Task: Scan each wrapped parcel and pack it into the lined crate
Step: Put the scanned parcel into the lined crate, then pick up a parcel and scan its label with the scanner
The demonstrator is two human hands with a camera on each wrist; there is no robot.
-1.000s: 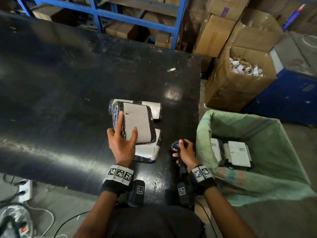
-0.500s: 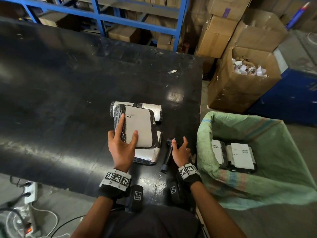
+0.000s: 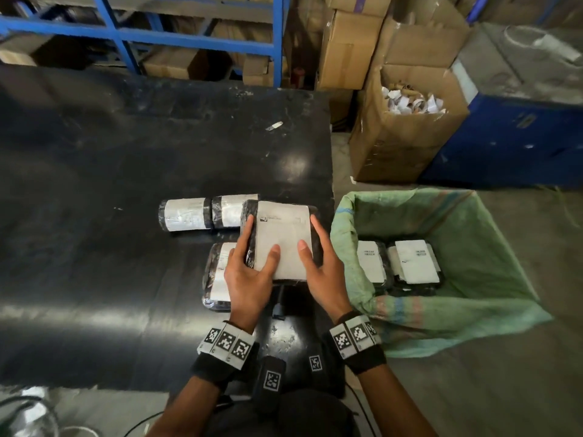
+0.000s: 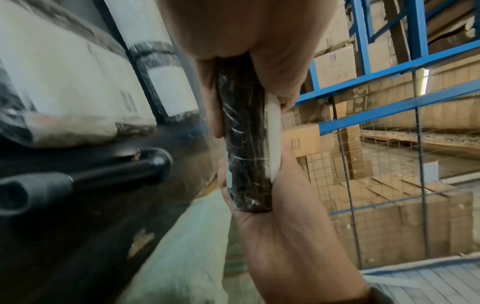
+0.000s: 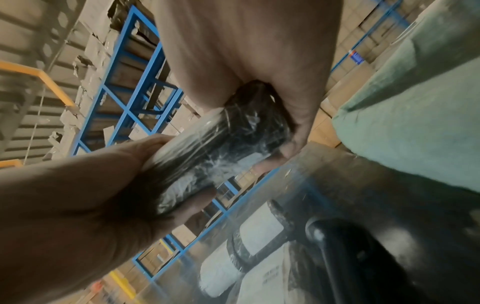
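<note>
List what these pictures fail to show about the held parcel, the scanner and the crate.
- Held parcel: label print too small in the head view; underside hidden by left hand and right hand.
- Scanner: head view shows only its handle below the parcel; wrist views blur it.
- Crate: its walls hidden under the green liner.

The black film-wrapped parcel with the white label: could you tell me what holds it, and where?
Both hands hold the black film-wrapped parcel by its near long edges: left hand on the left, right hand on the right, thumbs on the label.
</note>
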